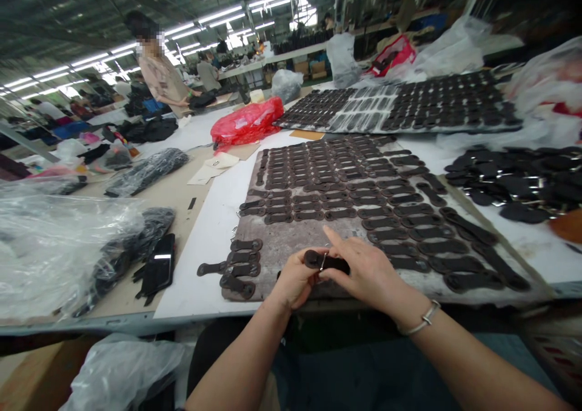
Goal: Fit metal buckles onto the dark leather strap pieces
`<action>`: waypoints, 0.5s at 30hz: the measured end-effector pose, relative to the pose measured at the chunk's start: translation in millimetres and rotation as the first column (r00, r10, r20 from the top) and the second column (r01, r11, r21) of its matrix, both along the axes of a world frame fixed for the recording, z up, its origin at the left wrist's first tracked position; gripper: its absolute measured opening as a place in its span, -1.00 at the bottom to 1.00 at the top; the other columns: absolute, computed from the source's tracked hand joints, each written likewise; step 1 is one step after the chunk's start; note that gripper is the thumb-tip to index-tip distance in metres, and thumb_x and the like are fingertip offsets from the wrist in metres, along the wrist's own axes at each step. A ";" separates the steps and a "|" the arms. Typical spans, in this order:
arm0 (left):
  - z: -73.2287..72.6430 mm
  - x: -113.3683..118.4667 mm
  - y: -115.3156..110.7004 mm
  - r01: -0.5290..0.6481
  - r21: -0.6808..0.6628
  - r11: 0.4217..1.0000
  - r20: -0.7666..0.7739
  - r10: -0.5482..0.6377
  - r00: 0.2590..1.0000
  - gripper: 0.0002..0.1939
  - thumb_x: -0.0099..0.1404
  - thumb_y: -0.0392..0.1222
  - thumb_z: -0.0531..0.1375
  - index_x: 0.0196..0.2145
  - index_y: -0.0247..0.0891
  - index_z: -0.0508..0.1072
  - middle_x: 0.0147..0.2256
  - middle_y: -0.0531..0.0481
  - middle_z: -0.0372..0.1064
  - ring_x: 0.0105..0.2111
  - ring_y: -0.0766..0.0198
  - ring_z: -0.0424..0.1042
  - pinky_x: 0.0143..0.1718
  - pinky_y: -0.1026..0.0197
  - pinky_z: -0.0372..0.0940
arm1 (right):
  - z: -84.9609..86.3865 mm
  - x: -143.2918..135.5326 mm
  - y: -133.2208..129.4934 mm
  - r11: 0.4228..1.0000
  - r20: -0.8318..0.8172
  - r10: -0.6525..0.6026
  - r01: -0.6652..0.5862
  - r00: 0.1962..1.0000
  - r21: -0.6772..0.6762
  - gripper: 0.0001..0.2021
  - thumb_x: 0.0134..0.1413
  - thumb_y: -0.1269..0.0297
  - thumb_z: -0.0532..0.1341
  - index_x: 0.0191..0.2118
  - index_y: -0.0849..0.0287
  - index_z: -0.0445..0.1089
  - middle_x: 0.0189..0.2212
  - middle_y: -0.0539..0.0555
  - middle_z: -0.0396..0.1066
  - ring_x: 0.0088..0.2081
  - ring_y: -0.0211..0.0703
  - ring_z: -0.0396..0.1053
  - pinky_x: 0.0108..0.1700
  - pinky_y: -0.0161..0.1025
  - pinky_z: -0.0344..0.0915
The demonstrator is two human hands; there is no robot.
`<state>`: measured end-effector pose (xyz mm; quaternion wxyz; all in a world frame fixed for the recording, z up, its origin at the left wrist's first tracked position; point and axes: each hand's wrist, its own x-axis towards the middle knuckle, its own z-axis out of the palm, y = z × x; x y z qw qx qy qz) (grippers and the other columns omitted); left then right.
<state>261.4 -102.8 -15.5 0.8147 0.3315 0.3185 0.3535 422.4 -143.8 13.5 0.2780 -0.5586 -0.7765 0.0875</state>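
Note:
Both my hands meet over the near edge of a grey board. Between them is a dark brown leather tab with a thin metal ring around it. My left hand grips the tab's left end, fingers closed under it. On the other end, my right hand is closed, thumb below and index finger stretched out above. Rows of similar dark tabs lie flat on the board. A small group of tabs lies left of my hands, some overhanging the board's left side.
Behind stands a second board of tabs, beside a red plastic bag. Black pieces with metal rings are heaped at right. A phone and clear plastic wrap lie at left. A co-worker stands farther back.

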 end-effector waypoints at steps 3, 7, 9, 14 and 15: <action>0.6 -0.3 2.2 -0.122 -0.024 0.992 0.008 0.122 0.993 -0.67 -0.05 -0.31 0.36 -0.24 -0.29 0.52 -0.38 -0.01 0.44 -0.45 0.37 0.38 -0.43 0.34 0.30 | -1.9 0.7 3.5 0.992 -0.170 -0.080 0.062 0.982 -0.106 -0.16 0.01 0.13 0.26 0.31 0.11 -0.21 -0.12 0.12 0.38 -0.11 0.00 0.33 -0.08 -0.05 0.30; -1.7 -0.4 5.5 -0.211 0.001 0.977 0.017 0.211 0.977 -0.72 -0.07 -0.30 0.37 -0.31 -0.33 0.53 -0.37 -0.01 0.43 -0.46 0.39 0.37 -0.42 0.33 0.31 | -8.6 2.9 6.4 0.945 -0.417 -0.110 -0.035 0.902 -0.326 -0.34 0.12 0.25 0.11 0.30 0.14 -0.16 -0.20 0.07 0.41 -0.29 -0.16 0.40 -0.24 -0.20 0.38; -3.4 0.7 4.6 -0.195 0.040 0.980 0.007 0.195 0.981 -0.70 -0.07 -0.29 0.38 -0.30 -0.33 0.53 -0.36 -0.03 0.43 -0.44 0.36 0.38 -0.40 0.30 0.33 | -11.6 3.6 7.1 0.936 -0.460 -0.124 -0.050 0.879 -0.349 -0.39 0.10 0.30 0.10 0.27 0.15 -0.06 -0.26 0.04 0.42 -0.33 -0.18 0.40 -0.26 -0.23 0.37; -7.6 5.4 -1.7 -0.166 0.147 0.975 -0.022 0.171 0.985 -0.69 -0.06 -0.27 0.37 -0.28 -0.32 0.51 -0.41 0.00 0.42 -0.48 0.37 0.36 -0.39 0.28 0.31 | -15.0 4.2 8.3 0.949 -0.553 -0.115 -0.074 0.825 -0.308 -0.37 0.04 0.39 0.10 0.26 0.13 -0.04 -0.28 0.01 0.42 -0.29 -0.17 0.39 -0.15 -0.16 0.35; -8.5 6.4 -2.6 -0.166 0.167 0.972 -0.024 0.172 0.985 -0.69 -0.05 -0.26 0.37 -0.28 -0.31 0.50 -0.41 0.00 0.42 -0.49 0.37 0.36 -0.39 0.28 0.31 | -15.1 4.1 8.6 0.950 -0.570 -0.114 -0.079 0.814 -0.303 -0.36 0.04 0.40 0.10 0.26 0.13 -0.05 -0.28 0.01 0.41 -0.29 -0.17 0.39 -0.13 -0.14 0.34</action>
